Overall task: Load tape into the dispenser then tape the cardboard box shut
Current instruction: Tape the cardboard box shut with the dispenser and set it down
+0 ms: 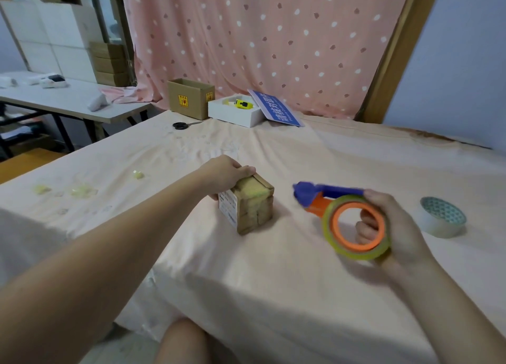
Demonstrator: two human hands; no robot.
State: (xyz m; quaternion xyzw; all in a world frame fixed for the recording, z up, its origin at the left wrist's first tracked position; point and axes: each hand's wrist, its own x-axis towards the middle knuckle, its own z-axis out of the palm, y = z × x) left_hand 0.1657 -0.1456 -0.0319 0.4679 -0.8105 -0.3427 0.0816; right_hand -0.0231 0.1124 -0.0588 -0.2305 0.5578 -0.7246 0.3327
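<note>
Fingers of the right hand curl through the orange core of the one tape dispenser, gripping it above the bed. Its yellowish tape roll is already mounted, and its long axis runs from the roll up and left to the blue nose, which points at the box. The left hand clasps the far top edge of one small cardboard box, standing on the sheet just left of the dispenser, its faces covered with tape. One spare white tape roll lies to the right. Farther back are one open carton, one white box, one pair of scissors.
</note>
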